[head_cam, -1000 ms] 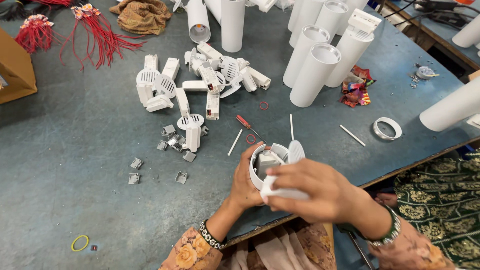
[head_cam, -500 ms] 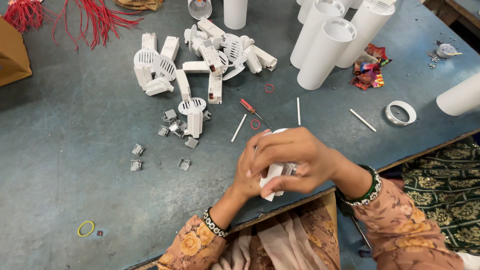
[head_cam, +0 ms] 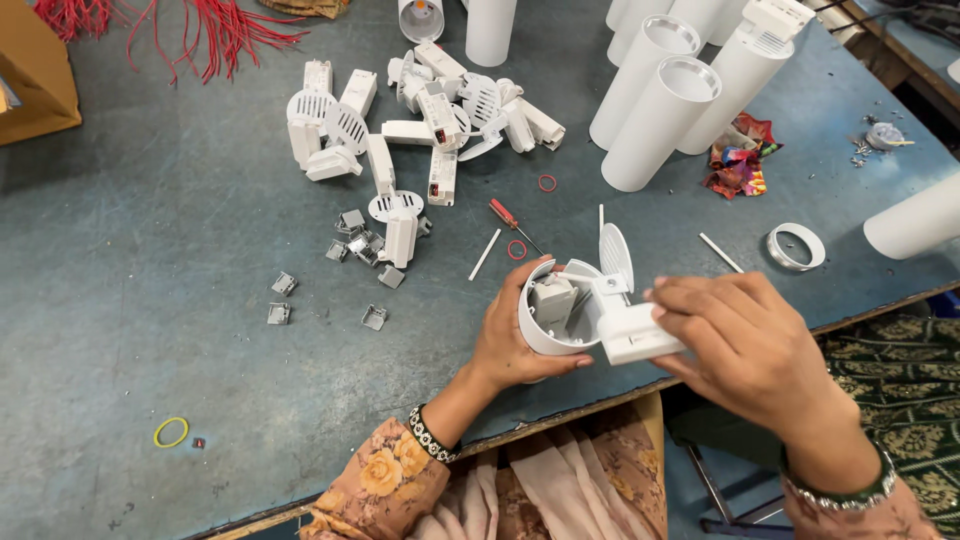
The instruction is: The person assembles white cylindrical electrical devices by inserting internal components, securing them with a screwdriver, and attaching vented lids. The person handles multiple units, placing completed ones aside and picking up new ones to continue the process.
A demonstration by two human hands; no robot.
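Assembly is under way: we are cupping the white housing (head_cam: 550, 318) in our left hand (head_cam: 510, 335) while our right hand (head_cam: 745, 340), at three o'clock, is pinching the bracket block (head_cam: 635, 338); seating it squarely probably comes next.

One head-worn camera, looking steeply down from close above the hands (head_cam: 640, 340), over the surface (head_cam: 150, 260) near its front edge.

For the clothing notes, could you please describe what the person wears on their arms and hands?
Both hands are bare: left hand, right hand. Orange-brown sleeves with pale flower print. The left wrist has a black-and-white beaded bracelet; the right has a green and silvery bangle.
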